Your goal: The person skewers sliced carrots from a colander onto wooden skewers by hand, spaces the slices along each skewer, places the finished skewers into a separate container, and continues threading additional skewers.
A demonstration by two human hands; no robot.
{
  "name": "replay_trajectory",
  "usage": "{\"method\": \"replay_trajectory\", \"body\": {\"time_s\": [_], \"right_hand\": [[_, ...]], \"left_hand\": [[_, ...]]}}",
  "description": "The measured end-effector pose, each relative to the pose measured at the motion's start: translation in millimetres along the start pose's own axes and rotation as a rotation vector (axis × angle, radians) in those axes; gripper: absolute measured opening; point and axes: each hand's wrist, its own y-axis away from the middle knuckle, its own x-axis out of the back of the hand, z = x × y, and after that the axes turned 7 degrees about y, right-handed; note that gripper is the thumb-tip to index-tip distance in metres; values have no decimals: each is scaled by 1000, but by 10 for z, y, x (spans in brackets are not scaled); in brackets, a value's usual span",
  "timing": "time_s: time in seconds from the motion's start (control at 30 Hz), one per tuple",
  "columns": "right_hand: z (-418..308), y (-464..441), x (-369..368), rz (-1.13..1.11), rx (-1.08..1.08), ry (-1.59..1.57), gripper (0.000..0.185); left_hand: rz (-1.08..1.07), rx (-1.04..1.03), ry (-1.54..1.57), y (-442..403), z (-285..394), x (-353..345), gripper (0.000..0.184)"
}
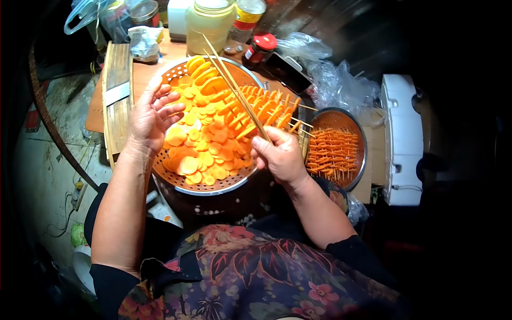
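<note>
My right hand (pixel 280 154) is closed around the lower ends of a few thin wooden skewers (pixel 230 82), which slant up and to the left over a large metal colander. My left hand (pixel 156 114) is raised over the colander's left side, fingers apart and curled, holding nothing. Many orange carrot slices (pixel 205 154) fill the colander (pixel 205 191). On its right side lie skewers threaded with spaced carrot slices (pixel 266 106). Farther right, a smaller metal bowl (pixel 364 154) holds stacked carrot skewers (pixel 333 152).
Behind the colander stand a large jar (pixel 209 29) and a red-lidded jar (pixel 260 49). A dark phone (pixel 287 73) lies beside clear plastic bags (pixel 341 82). Wooden strips (pixel 118 69) are at the left, a white foam box (pixel 402 138) at the right.
</note>
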Motion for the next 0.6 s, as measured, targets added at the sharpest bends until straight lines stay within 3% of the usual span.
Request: {"method": "replay_trajectory", "body": {"time_s": [0.37,0.6], "right_hand": [[-256,137,671,182,42,151,12],[-337,-38,1020,248,98,523,17]], "left_hand": [[-29,-20,-173,55,-33,-47,30],[-82,-31,-221,113,-24,-50,30]]}}
